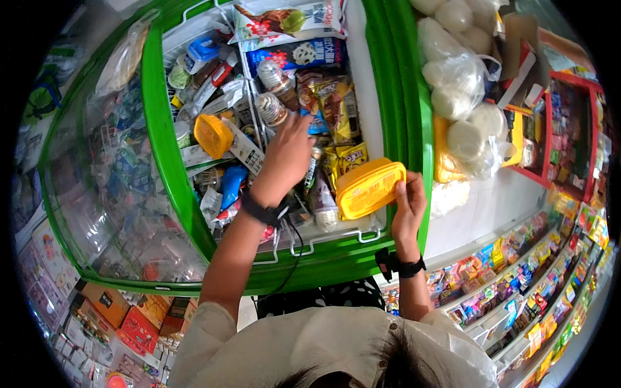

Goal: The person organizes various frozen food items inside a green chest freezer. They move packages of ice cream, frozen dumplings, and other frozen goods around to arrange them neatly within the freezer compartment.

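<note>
My right hand [410, 203] grips a yellow plastic tub [371, 189] by its right end, tilted above the freezer's near right corner. My left hand [287, 153] reaches down into the green-framed chest freezer [405, 121], beside a cone-shaped ice cream [271, 109] with a clear top. Its fingertips are blurred and partly hidden, so whether it grasps anything is unclear. Around it lie brown and yellow ice cream packets [335, 104], a blue ice cream bag [301, 53] and small yellow packets [351, 156]. Another yellow tub [213, 136] rests in the left wire basket.
A white wire divider [250, 87] splits the freezer's contents. The sliding glass lid [121, 184] covers the left side. Bags of round white containers [461, 97] stand at the right. Shelves of snack packets [509, 291] run along the lower right; cardboard boxes [140, 327] sit at the lower left.
</note>
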`<state>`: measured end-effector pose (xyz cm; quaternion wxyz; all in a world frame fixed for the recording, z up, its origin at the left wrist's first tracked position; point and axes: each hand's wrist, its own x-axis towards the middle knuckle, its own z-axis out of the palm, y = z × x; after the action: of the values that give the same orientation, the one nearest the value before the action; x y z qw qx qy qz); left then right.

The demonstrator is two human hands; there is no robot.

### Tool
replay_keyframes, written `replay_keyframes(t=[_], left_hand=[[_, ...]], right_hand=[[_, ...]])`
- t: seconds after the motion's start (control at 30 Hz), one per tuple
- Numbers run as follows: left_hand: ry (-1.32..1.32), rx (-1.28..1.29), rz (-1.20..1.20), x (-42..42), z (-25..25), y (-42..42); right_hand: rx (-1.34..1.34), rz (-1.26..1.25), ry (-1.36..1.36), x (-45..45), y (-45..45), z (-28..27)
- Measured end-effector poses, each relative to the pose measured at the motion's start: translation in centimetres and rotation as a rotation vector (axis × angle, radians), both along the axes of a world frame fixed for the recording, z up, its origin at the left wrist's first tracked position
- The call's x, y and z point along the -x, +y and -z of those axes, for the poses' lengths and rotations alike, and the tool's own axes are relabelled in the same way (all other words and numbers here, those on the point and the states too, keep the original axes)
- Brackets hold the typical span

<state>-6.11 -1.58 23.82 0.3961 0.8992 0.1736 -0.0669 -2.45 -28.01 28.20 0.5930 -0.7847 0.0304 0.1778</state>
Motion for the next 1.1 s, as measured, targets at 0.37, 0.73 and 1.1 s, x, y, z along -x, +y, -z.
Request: replay_keyframes(t=[0.37, 0.73, 1.1], left_hand=[[-0.309, -0.631, 0.351, -9.4, 10.7, 1.3], [0.08, 0.026, -0.31, -2.9, 8.3, 1.0], [0.439, -0.256, -0.075, -6.1, 8.1, -3.2]], right_hand=[[-0.011, -0.058, 0.009, 4.1, -2.0, -0.5], [0.036, -0.091, -0.029, 2.5, -3.1, 0.0], [0.113, -0.254, -0.133, 1.5, -3.4, -0.3]])
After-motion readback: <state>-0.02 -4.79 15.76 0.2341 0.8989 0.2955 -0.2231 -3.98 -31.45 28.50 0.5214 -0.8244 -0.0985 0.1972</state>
